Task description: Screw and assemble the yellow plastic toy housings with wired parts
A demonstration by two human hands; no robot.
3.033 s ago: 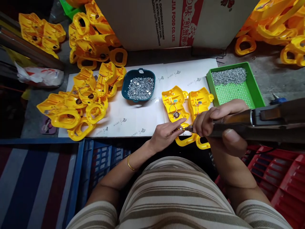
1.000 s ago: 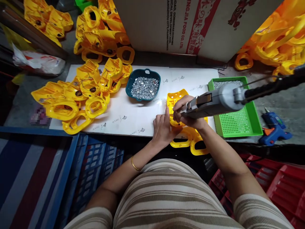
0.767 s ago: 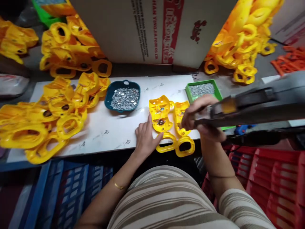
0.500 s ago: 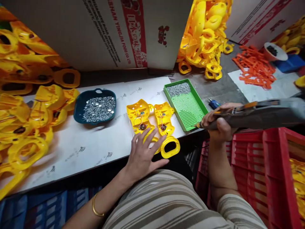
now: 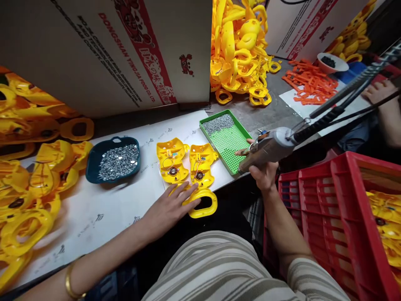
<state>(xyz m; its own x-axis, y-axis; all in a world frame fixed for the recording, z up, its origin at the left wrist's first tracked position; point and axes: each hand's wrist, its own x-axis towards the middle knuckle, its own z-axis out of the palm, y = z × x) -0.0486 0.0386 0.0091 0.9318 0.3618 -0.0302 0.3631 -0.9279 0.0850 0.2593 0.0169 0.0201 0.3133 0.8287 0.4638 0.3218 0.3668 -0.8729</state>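
Observation:
Two yellow plastic shell halves lie side by side on the white sheet, the left shell (image 5: 171, 156) and the right shell (image 5: 201, 165), each showing wires and a round dark part inside. My left hand (image 5: 171, 205) rests with fingers spread over the handle rings at their lower ends; a yellow ring (image 5: 213, 205) shows beyond my fingertips. In my right hand (image 5: 263, 175) is a grey electric screwdriver (image 5: 267, 146), held over the lower end of the green perforated tray (image 5: 224, 144). Its tip is hidden behind the tool and hand. Small silver screws (image 5: 218, 123) fill the tray's far end.
A dark teal basin (image 5: 90, 171) of metal pieces stands left, beside heaped yellow shells (image 5: 53, 163). Cardboard boxes (image 5: 181, 37) rise behind. Orange parts (image 5: 310, 81) lie far right, near another person's hand (image 5: 380, 92). A red crate (image 5: 340, 184) stands at my right.
The view has shifted. My right hand has turned the screwdriver, whose tip was visible at the tray's near corner and whose body now slants up to the right. My left hand stays at the shells' rings.

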